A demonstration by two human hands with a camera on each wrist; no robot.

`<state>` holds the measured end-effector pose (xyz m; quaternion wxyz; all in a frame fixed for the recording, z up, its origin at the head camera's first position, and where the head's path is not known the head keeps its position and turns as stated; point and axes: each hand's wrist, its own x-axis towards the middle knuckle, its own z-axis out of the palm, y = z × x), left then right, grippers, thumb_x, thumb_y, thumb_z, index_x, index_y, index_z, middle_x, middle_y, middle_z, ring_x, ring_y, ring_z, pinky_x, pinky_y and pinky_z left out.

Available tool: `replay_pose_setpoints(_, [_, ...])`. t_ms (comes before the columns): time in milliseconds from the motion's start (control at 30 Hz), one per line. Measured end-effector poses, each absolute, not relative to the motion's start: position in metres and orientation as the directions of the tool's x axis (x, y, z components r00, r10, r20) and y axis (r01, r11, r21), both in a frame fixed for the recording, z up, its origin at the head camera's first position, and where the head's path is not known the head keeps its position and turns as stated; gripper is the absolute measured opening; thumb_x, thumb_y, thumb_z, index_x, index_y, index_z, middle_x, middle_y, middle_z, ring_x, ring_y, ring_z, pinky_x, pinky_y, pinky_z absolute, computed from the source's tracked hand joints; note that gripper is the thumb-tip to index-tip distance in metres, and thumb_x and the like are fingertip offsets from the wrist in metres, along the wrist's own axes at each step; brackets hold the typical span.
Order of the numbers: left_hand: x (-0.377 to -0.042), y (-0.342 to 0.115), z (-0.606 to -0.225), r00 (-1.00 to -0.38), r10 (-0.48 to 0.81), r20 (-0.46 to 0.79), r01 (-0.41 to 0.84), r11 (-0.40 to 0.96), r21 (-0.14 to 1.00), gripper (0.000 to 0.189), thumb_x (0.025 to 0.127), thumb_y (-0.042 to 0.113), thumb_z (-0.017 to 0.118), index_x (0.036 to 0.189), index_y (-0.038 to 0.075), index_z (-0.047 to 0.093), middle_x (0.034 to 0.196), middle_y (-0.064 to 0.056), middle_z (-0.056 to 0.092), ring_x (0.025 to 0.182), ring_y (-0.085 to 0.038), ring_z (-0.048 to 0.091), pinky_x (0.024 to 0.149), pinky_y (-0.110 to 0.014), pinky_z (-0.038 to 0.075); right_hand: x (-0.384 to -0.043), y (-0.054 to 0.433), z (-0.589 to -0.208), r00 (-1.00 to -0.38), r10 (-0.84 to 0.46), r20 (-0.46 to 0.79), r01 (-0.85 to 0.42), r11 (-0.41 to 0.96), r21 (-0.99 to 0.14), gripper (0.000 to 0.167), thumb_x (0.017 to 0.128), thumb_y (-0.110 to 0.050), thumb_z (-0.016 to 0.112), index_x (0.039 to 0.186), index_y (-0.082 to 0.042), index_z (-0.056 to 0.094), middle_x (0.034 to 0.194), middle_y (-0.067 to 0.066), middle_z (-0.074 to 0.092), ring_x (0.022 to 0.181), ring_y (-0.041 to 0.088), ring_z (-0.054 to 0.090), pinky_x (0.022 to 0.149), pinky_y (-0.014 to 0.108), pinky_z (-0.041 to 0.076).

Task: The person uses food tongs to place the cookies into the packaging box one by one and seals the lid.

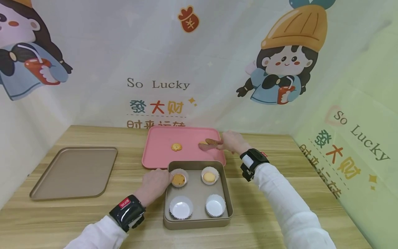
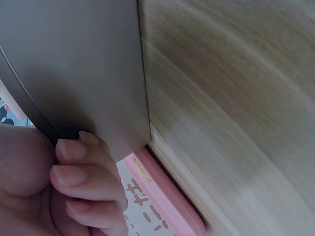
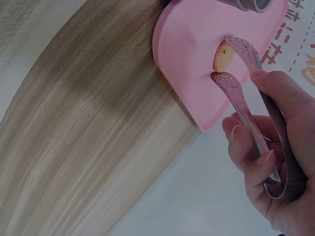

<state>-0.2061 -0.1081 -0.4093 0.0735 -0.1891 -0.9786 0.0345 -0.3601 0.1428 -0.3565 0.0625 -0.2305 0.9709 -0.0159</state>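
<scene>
My left hand [image 1: 157, 181] grips the rim of a square metal baking pan [image 1: 199, 224] near its back left corner; thumb and fingertips pinch the wall in the left wrist view. Metal tongs [image 3: 234, 89] are held in my right hand [image 1: 234, 141], over the right side of a pink tray [image 1: 158, 154]. Their perforated tips stand on both sides of a small cookie [image 3: 224, 57]; whether both touch it I cannot tell. A flower-shaped cookie [image 1: 176, 147] lies mid-tray. In the pan, the back paper cups hold a speckled cookie [image 1: 178, 180] and a plain cookie [image 1: 209, 177].
Two empty white paper cups, one front left [image 1: 181, 208] and one front right [image 1: 215, 206], sit in the pan. A flat brown tray [image 1: 74, 173] lies on the left of the wooden table [image 1: 264, 214]. A printed cloth [image 1: 217, 69] hangs behind.
</scene>
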Motion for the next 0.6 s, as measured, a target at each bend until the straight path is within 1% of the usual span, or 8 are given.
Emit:
replay_pose_setpoints(400, [-0.2045,-0.1082,-0.4081,-0.920,0.370,0.131,0.361,0.928,-0.088,0.018,0.086,0.009,0.059,0.069,0.009,0.055,0.053,-0.002,0.040,0.049,-0.016,0.047,0.035,-0.032,0.042,-0.3568,0.1446,-0.3586,-0.870,-0.490,-0.063,-0.488,0.872,-0.042,0.024,0.081,-0.028,0.066,0.066,-0.009,0.062,0.058,-0.001,0.055,0.035,0.009,0.048,0.035,0.020,0.034])
replay_pose_setpoints(600, [-0.2052,-0.1086,-0.4081,-0.923,0.363,0.129,0.356,0.932,-0.072,0.018,0.086,0.009,0.059,0.069,0.010,0.055,0.053,-0.002,0.039,0.049,-0.016,0.047,0.035,-0.032,0.042,-0.3578,0.1446,-0.3600,-0.869,-0.492,-0.059,-0.491,0.871,-0.026,0.026,0.080,-0.031,0.067,0.067,-0.009,0.062,0.060,-0.001,0.054,0.037,0.010,0.048,0.036,0.022,0.036])
